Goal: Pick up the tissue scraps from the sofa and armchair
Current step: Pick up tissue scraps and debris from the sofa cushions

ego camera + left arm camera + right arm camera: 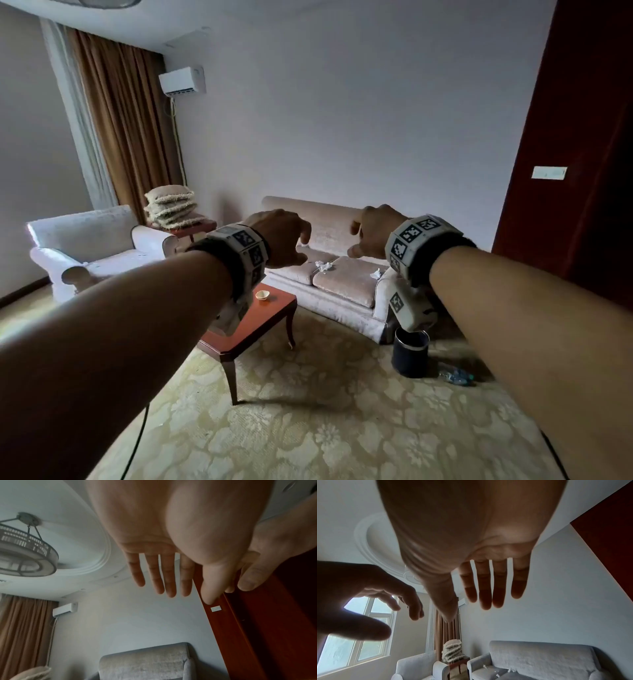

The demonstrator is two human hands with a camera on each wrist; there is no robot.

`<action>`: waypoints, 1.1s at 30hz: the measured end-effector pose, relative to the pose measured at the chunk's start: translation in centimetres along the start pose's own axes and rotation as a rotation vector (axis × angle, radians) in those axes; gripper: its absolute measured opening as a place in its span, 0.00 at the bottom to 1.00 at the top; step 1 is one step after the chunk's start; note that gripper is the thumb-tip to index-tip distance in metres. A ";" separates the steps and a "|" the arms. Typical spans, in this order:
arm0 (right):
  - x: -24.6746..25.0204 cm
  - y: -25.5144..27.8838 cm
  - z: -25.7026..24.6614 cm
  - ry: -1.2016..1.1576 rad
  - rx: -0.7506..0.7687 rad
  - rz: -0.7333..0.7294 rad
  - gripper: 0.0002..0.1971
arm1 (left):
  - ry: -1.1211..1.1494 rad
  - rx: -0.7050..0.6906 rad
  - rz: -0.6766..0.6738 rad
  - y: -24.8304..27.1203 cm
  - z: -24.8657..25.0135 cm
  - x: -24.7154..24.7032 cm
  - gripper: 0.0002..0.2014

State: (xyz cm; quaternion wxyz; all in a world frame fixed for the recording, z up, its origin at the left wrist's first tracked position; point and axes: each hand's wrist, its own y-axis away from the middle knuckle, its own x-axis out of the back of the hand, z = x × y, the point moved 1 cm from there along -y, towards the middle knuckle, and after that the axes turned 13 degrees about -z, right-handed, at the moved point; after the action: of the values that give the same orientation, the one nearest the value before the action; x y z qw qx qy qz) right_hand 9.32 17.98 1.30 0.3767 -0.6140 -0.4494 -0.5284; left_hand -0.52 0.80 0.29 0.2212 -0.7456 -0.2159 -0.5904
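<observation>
Both my arms reach forward at chest height, well short of the furniture. My left hand (295, 244) and right hand (362, 240) hang with loose fingers and hold nothing. The wrist views show the left hand's fingers (169, 580) and the right hand's fingers (485, 588) straight and spread. Across the room stands a beige sofa (346, 284). One white tissue scrap (322, 266) lies between its seat cushions and another tissue scrap (375, 273) lies near its right arm. Scraps (511, 670) also show on the sofa seat in the right wrist view. A white armchair (92, 246) stands at the left, with tiny white bits on its seat (138, 254).
A red-brown coffee table (270, 318) with a small bowl (262, 295) stands between me and the sofa. A dark bin (410, 353) sits by the sofa's right end, with a plastic bottle (457, 377) on the carpet beside it. Stacked cushions (171, 205) rest on a side table.
</observation>
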 end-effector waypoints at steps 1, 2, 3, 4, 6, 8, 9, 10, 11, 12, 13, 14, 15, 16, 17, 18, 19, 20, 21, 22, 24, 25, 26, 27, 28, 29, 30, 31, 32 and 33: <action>-0.3 -0.4 0.2 0.000 -0.008 -0.016 0.22 | 0.014 0.003 -0.033 -0.5 0.1 -0.3 0.17; -0.6 -1.1 0.5 0.003 -0.006 -0.007 0.22 | 0.028 -0.004 -0.025 -1.4 0.0 -0.8 0.16; -1.0 -1.8 1.0 -0.001 -0.010 -0.018 0.21 | 0.040 -0.007 -0.038 -2.3 0.1 -1.6 0.16; -1.3 -2.6 1.5 -0.005 -0.024 -0.025 0.21 | 0.039 0.003 -0.051 -3.3 0.0 -2.3 0.16; -2.1 -4.8 3.0 -0.015 -0.040 -0.046 0.22 | 0.028 -0.014 -0.083 -5.7 0.1 -3.6 0.16; -3.0 -7.4 4.7 -0.020 -0.039 -0.051 0.21 | 0.043 -0.021 -0.090 -8.7 -0.2 -4.8 0.16; -3.5 -8.9 5.8 -0.015 -0.036 -0.056 0.21 | 0.057 -0.013 -0.100 -10.3 -0.3 -5.4 0.15; -3.9 -10.4 6.8 -0.017 -0.034 -0.069 0.20 | 0.075 -0.006 -0.114 -12.0 -0.3 -6.1 0.14; -4.4 -12.1 8.0 -0.020 -0.032 -0.082 0.20 | 0.089 -0.005 -0.121 -13.7 -0.4 -6.8 0.14; -4.7 -13.7 9.2 -0.025 -0.033 -0.094 0.19 | 0.090 -0.003 -0.135 -15.5 -0.3 -7.5 0.13; -4.9 -15.4 10.5 -0.027 -0.033 -0.100 0.19 | 0.084 0.002 -0.148 -17.4 -0.3 -8.1 0.13; -4.9 -17.1 11.8 -0.032 -0.039 -0.106 0.19 | 0.076 0.013 -0.166 -19.3 -0.3 -8.6 0.13; -5.1 -18.7 12.9 -0.036 -0.042 -0.110 0.19 | 0.073 0.018 -0.184 -21.2 -0.3 -9.1 0.13; -5.0 -19.8 13.7 -0.044 -0.047 -0.111 0.19 | 0.082 0.021 -0.202 -22.4 -0.2 -9.4 0.13; -5.2 -21.5 14.8 -0.059 -0.051 -0.123 0.19 | 0.093 0.022 -0.226 -24.3 -0.2 -9.9 0.12; -5.1 -23.0 15.6 -0.067 -0.051 -0.129 0.19 | 0.103 0.022 -0.240 -26.1 -0.1 -10.2 0.12; -5.1 -24.4 16.3 -0.065 -0.047 -0.134 0.19 | 0.106 0.019 -0.243 -27.8 -0.1 -10.5 0.11; -5.1 -25.8 16.9 -0.062 -0.040 -0.138 0.19 | 0.109 0.016 -0.243 -29.4 -0.1 -10.8 0.12; -5.2 -27.1 17.5 -0.069 -0.035 -0.136 0.19 | 0.113 0.015 -0.244 -31.0 -0.2 -11.3 0.12; -5.3 -28.3 18.1 -0.080 -0.030 -0.138 0.18 | 0.116 0.014 -0.251 -32.5 -0.3 -11.7 0.12; -5.8 -30.7 19.1 -0.078 -0.021 -0.158 0.17 | 0.122 0.007 -0.277 -35.5 -0.6 -12.7 0.13; -6.1 -32.0 19.5 -0.071 -0.015 -0.171 0.16 | 0.127 0.003 -0.292 -36.9 -0.8 -13.2 0.13; -6.5 -33.3 20.0 -0.066 -0.013 -0.184 0.16 | 0.131 0.000 -0.308 -38.4 -1.1 -13.7 0.14; -6.9 -34.8 20.5 -0.065 -0.017 -0.196 0.16 | 0.140 -0.004 -0.321 -39.9 -1.4 -14.4 0.14; -7.3 -36.2 21.0 -0.072 -0.022 -0.206 0.16 | 0.153 -0.008 -0.332 -41.3 -1.7 -15.1 0.14; -7.8 -37.7 21.5 -0.080 -0.032 -0.215 0.17 | 0.162 -0.012 -0.343 -42.8 -2.2 -15.9 0.13; -8.2 -39.3 22.0 -0.083 -0.040 -0.221 0.17 | 0.164 -0.017 -0.350 -44.4 -2.6 -16.8 0.13; -8.7 -40.9 22.4 -0.082 -0.049 -0.226 0.18 | 0.160 -0.025 -0.352 -45.9 -3.1 -17.6 0.14; -9.2 -42.6 22.9 -0.081 -0.056 -0.231 0.17 | 0.157 -0.036 -0.351 -47.5 -3.6 -18.4 0.14; -9.8 -44.3 23.4 -0.080 -0.068 -0.239 0.17 | 0.159 -0.049 -0.345 -49.1 -4.2 -19.4 0.14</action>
State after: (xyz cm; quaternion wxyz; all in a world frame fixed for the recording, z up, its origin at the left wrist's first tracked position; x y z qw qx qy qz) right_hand -25.86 52.20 -12.65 0.2716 -0.5890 -0.5157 -0.5597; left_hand -36.56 36.87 -14.14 0.1150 -0.6535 -0.3081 -0.6818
